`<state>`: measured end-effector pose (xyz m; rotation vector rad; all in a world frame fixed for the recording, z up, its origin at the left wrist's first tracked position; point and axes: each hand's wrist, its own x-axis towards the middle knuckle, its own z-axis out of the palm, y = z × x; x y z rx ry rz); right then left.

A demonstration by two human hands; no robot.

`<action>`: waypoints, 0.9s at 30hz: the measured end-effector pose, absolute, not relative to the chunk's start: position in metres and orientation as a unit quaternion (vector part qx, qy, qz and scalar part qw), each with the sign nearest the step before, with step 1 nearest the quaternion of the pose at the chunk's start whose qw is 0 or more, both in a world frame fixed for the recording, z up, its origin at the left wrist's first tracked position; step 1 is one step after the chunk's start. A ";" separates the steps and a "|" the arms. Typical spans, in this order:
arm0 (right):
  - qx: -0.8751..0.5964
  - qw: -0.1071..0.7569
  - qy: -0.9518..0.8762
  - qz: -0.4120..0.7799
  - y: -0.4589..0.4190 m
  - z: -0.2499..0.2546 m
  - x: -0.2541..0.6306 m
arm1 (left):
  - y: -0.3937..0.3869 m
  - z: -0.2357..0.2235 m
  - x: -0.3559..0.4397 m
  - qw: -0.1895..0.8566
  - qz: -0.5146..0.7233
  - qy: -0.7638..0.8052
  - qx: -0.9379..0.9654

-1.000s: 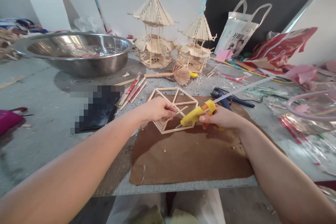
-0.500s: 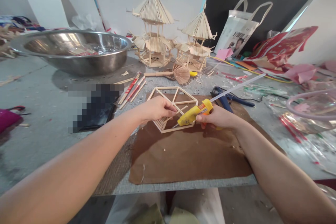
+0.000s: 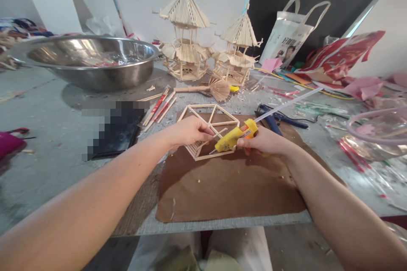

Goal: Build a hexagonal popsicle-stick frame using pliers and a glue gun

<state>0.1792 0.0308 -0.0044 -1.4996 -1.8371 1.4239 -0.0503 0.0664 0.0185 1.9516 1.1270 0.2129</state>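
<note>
Glue gun point(image 3: 228, 139), gripped in our right hand point(image 3: 264, 139), points its nozzle point(image 3: 213, 152) left and down over the frame point(image 3: 206, 156), its long axis slanting away to the right along the pale rod point(image 3: 286, 106) at its back. Our left hand point(image 3: 190, 130) pinches a thin stick point(image 3: 221, 132) above the frame, the stick's far end pointing right and away from us, and the frame lies across the far edge of the brown mat point(image 3: 229, 190).

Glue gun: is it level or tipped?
Tipped nozzle-down: the right hand holds the glue gun with its nozzle low and its back end higher, the glue stick slanting up behind.
</note>
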 end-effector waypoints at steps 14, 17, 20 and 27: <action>-0.527 0.193 -0.656 0.504 0.032 -0.007 0.180 | 0.066 0.017 -0.049 0.433 0.087 0.450 0.776; -0.529 0.194 -0.657 0.500 0.032 -0.006 0.179 | 0.066 0.018 -0.050 0.431 0.086 0.453 0.776; -0.534 0.192 -0.655 0.499 0.030 -0.002 0.176 | 0.067 0.018 -0.049 0.423 0.086 0.455 0.779; -0.544 0.180 -0.652 0.496 0.029 0.001 0.175 | 0.066 0.019 -0.050 0.426 0.079 0.459 0.776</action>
